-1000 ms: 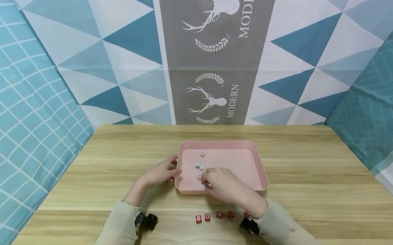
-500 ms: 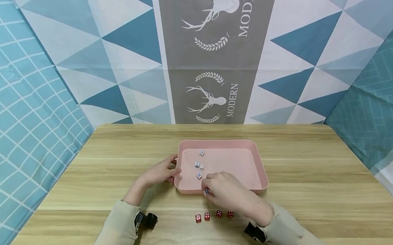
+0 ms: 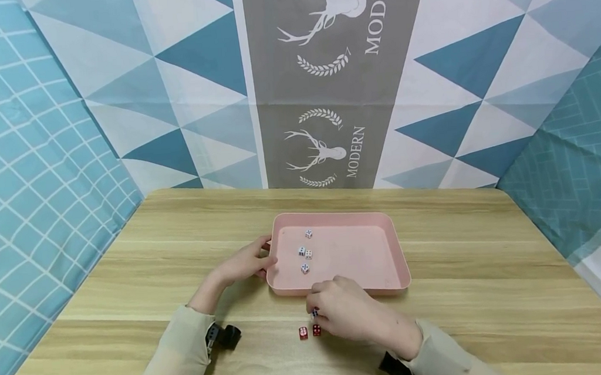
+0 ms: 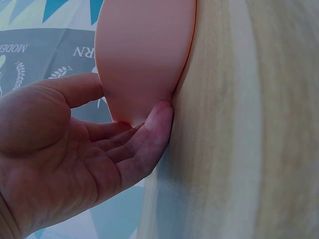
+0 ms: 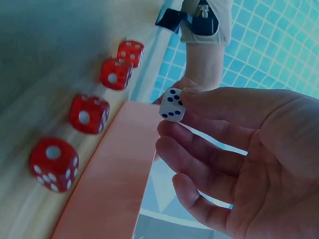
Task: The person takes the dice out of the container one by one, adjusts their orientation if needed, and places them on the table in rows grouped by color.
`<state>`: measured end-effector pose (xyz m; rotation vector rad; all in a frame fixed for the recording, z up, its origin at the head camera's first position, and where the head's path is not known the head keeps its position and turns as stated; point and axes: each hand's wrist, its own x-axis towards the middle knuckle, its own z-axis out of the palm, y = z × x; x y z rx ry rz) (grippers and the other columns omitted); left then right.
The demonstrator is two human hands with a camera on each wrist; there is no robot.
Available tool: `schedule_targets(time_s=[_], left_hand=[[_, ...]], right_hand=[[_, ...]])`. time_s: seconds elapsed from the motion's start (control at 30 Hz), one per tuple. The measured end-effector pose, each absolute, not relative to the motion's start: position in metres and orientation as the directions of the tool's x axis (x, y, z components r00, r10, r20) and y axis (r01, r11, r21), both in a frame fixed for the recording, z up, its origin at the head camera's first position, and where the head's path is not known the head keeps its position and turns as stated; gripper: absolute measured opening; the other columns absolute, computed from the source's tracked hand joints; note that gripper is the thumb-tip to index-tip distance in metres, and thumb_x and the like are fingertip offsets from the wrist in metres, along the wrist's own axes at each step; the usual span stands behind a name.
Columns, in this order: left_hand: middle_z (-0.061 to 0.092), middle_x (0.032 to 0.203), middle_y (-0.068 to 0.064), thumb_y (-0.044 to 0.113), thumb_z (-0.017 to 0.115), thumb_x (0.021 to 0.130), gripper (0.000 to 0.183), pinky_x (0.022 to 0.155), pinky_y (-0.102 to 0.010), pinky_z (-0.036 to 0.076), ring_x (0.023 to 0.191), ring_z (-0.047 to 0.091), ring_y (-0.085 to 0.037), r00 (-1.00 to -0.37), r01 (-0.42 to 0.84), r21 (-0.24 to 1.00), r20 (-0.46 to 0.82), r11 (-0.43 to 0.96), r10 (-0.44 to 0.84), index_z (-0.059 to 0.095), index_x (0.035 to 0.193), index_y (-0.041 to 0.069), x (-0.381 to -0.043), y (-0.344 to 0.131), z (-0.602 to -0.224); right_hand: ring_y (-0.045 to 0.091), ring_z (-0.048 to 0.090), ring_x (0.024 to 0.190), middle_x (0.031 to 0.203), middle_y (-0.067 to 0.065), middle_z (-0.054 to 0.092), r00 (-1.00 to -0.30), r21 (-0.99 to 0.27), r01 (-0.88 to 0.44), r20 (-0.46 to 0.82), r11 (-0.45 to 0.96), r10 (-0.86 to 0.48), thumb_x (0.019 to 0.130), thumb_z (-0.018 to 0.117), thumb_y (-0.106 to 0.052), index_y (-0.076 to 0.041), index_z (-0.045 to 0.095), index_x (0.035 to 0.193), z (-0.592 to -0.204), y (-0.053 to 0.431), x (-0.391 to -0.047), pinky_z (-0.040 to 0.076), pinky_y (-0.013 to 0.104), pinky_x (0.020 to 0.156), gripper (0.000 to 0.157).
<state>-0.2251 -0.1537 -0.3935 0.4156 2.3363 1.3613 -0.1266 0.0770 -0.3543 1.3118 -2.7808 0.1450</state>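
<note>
Between thumb and fingertips my right hand (image 3: pixel 344 307) pinches a white die (image 5: pixel 172 105) with dark blue dots, just in front of the pink tray (image 3: pixel 372 292). Close beneath that hand are red dice; two of them, the left red die (image 3: pixel 304 333) and one beside it (image 3: pixel 317 330), show in the head view, and the hand covers others. In the right wrist view several red dice (image 5: pixel 89 114) stand in a row. My left hand (image 4: pixel 99 144) holds the tray's left end, thumb at the rim and fingers against the outer wall. Several white dice, one of them (image 3: pixel 305 268) nearest me, lie in the tray's left part.
The wooden table (image 3: pixel 186 220) reaches back to a patterned cloth (image 3: pixel 209 100). Another cloth, blue with a white grid (image 3: pixel 29 173), hangs along the left side. A black wrist device (image 3: pixel 231 338) juts out from the left forearm.
My right hand has lifted a white die out of the tray and carried it over the front wall toward the red dice. The left hand stays on the tray.
</note>
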Motion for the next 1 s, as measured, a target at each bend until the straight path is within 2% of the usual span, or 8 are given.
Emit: schedule_targets(time_s=[0.37,0.57,1.0], left_hand=[[0.042,0.125,-0.025,0.012,0.049,0.093,0.058,0.070,-0.033,0.052,0.080,0.057,-0.019,-0.872,0.050,0.876,-0.196,0.479,0.448,0.021,0.141,-0.002,-0.227,-0.154,-0.393],[0.040,0.125,-0.027,0.011,0.048,0.093,0.057,0.069,-0.033,0.052,0.081,0.057,-0.019,-0.863,0.060,0.881,-0.191,0.470,0.467,0.020,0.141,-0.003,-0.227,-0.156,-0.393],[0.040,0.127,-0.025,0.011,0.049,0.093,0.058,0.070,-0.033,0.052,0.081,0.057,-0.018,-0.863,0.041,0.885,-0.202,0.463,0.463,0.020,0.142,-0.001,-0.226,-0.155,-0.395]], right_hand=[[-0.001,0.054,0.067,0.074,-0.015,0.058,-0.583,-0.065,-0.813,0.110,0.579,-0.805,0.076,0.069,-0.024,-0.023,0.067,0.078,-0.364,0.073,-0.118,0.041,0.021,0.064,0.003],[-0.002,0.053,0.068,0.075,-0.017,0.058,-0.561,-0.062,-0.828,0.089,0.557,-0.823,0.077,0.067,-0.025,-0.026,0.068,0.082,-0.367,0.071,-0.112,0.034,0.019,0.061,0.004],[-0.002,0.050,0.065,0.070,-0.016,0.053,-0.520,-0.021,-0.854,0.074,0.520,-0.851,0.076,0.068,-0.026,-0.026,0.065,0.078,-0.368,0.069,-0.103,0.035,0.018,0.062,0.004]])
